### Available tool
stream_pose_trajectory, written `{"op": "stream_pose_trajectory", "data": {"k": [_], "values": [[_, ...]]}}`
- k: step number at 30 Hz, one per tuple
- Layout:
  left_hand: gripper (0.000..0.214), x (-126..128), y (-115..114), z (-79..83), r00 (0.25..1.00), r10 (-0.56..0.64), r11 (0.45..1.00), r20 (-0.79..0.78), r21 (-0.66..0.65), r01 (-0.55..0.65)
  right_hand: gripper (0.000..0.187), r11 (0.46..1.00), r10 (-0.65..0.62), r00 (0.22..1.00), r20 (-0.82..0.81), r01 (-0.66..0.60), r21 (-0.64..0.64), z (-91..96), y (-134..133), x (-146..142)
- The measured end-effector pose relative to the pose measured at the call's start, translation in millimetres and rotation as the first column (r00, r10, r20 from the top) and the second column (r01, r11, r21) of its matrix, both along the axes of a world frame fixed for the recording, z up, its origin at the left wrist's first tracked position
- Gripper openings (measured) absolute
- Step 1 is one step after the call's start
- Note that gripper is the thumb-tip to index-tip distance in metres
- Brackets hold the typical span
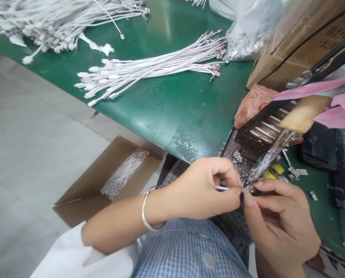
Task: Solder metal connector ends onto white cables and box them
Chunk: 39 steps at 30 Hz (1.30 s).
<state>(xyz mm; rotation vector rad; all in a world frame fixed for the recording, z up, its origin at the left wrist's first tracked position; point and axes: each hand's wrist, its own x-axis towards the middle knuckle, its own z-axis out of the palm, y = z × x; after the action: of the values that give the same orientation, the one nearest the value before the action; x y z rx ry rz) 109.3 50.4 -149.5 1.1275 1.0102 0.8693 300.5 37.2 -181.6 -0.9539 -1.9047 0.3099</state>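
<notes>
My left hand (207,187) is closed in a pinch on a thin white cable (221,188), whose end reaches past the fingertips. Thumb and forefinger of my right hand (279,220) pinch a small metal connector (249,189) against that cable end. Directly above both sets of fingertips is the dark, crusted tip of a soldering iron (262,166). It slants down from a wooden handle (305,114) on a stand. Fingers and the tip partly hide the contact between cable, connector and iron.
White cables lie in a bundle (149,73) and a bigger pile (59,23) on the green table (190,112). A reddish brick (253,104), solder crumbs (236,156) and a bag of metal connectors (244,42) are near the iron. Below, a cardboard box (88,179) holds cables.
</notes>
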Motion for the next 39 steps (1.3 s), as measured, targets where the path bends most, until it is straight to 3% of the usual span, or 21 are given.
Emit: {"op": "stream_pose_trajectory", "data": {"k": [25, 30, 35, 39], "values": [[0.004, 1, -11, -12.4, 1.000, 0.000, 1.000, -0.030, -0.019, 0.000, 0.013, 0.995, 0.066, 0.998, -0.025, -0.068, -0.076, -4.0, -10, 5], [0.006, 0, -10, -10.1, 0.996, 0.030, 0.998, -0.086, 0.061, -0.025, 0.014, 0.996, 0.054, 0.999, 0.005, -0.054, -0.066, -4.3, -9, 6], [0.009, 3, -10, -10.3, 0.989, 0.084, 0.973, -0.123, 0.226, -0.054, 0.012, 0.999, 0.012, 1.000, 0.024, -0.011, -0.043, -4.3, -7, 3], [0.009, -5, -17, -7.8, 0.985, 0.052, 0.955, -0.162, 0.296, -0.002, 0.015, 0.987, 0.085, 0.994, -0.062, -0.093, -0.130, 1.0, -13, 6]]}}
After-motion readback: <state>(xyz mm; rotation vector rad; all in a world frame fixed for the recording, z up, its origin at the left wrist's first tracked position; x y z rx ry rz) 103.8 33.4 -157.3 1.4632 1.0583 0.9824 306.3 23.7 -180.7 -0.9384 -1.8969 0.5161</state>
